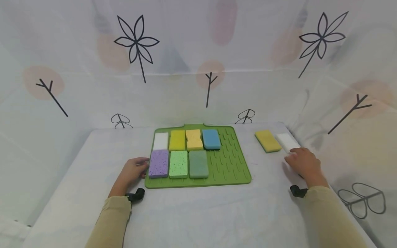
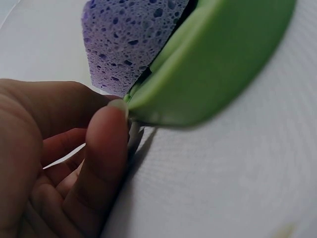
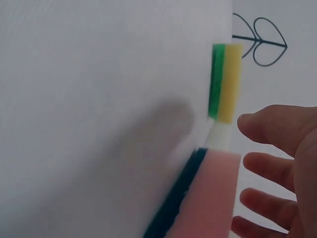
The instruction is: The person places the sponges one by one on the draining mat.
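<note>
With thumb and index finger, my left hand (image 1: 132,172) pinches the left edge of a green ribbed mat (image 1: 229,162); the pinch shows close up in the left wrist view. Right beside those fingertips lies a purple sponge (image 2: 131,42), pitted with holes. My right hand (image 1: 305,164) hovers over a pink sponge (image 3: 210,193) with a dark blue-green scouring layer, its fingers spread and slightly bent, holding nothing. That pink sponge is almost wholly hidden under the hand in the head view. Just beyond the fingers lies a white sponge (image 1: 287,142).
A yellow sponge (image 1: 268,141) with a green underside lies between mat and white sponge. On the mat, a light green sponge (image 1: 178,164), a grey-green one (image 1: 198,164) and a blue one (image 1: 211,139) sit among several in two rows. Patterned cloth walls (image 1: 173,96) enclose the table.
</note>
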### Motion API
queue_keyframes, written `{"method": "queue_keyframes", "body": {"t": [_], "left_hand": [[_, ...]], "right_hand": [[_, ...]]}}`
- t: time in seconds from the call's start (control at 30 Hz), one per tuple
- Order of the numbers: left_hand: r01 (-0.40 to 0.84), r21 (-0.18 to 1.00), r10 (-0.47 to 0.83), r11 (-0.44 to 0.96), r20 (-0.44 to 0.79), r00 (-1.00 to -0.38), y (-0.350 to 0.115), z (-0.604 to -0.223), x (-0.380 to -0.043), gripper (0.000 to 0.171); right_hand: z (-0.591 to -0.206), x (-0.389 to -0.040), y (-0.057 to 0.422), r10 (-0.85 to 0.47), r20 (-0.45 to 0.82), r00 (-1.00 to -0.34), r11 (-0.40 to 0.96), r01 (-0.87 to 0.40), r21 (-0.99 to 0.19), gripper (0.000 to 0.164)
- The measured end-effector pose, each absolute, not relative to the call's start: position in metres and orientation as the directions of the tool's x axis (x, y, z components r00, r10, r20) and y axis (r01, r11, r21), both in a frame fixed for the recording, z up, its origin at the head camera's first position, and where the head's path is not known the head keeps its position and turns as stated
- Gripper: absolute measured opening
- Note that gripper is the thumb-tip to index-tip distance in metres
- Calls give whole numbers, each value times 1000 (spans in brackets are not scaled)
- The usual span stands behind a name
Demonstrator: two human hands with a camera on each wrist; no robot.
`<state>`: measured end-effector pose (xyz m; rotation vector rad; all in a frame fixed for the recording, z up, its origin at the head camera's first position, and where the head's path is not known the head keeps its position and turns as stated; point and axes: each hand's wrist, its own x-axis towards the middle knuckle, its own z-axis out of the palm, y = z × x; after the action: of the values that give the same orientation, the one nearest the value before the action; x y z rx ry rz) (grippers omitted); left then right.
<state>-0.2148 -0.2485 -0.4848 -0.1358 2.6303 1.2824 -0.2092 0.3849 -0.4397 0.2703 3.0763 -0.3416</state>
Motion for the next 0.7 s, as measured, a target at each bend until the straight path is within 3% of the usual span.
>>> {"method": "queue_keyframes", "body": {"t": [0.37, 0.7], "left_hand": [[-178, 768, 15, 615, -238, -971, -250, -487, -217, 47], [-175, 773, 13, 610, -231, -973, -250, -486, -216, 47]], "right_hand": [[-447, -197, 401, 241, -70, -968, 935, 251, -250, 67], [-441, -193, 406, 317, -234, -919, 890, 374, -262, 76]]}}
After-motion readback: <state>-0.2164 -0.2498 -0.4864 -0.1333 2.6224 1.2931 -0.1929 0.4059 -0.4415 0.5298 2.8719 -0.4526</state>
